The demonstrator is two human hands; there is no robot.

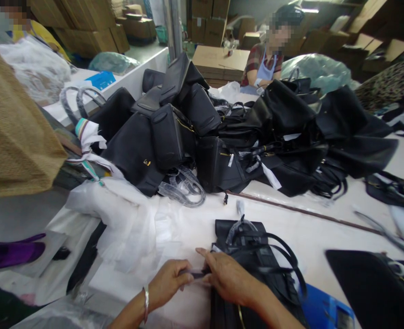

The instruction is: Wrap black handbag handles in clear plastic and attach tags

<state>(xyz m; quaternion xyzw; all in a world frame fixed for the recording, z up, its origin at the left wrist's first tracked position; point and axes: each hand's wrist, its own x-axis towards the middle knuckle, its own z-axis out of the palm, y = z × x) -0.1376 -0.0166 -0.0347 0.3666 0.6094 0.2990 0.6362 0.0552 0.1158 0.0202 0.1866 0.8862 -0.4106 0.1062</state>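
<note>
Low in the head view, my left hand [169, 279], with a bracelet at the wrist, pinches one end of a small dark strip [196, 274], which seems to have clear film about it. My right hand [228, 276] is closed on the strip's other end, close to the left fingers. Under and beside the right hand lies a black handbag [256, 256] with its dark handles looped to the right. Clear film covers part of the bag near its far end. Whether the strip belongs to this bag is hidden by my fingers.
A heap of black handbags [174, 132] spans the table's far side. White wrapping sheets [126, 219] lie left, a blue box [328, 306] and a black panel [362, 283] right. A co-worker [265, 64] is across the table; cartons [88, 32] stand behind.
</note>
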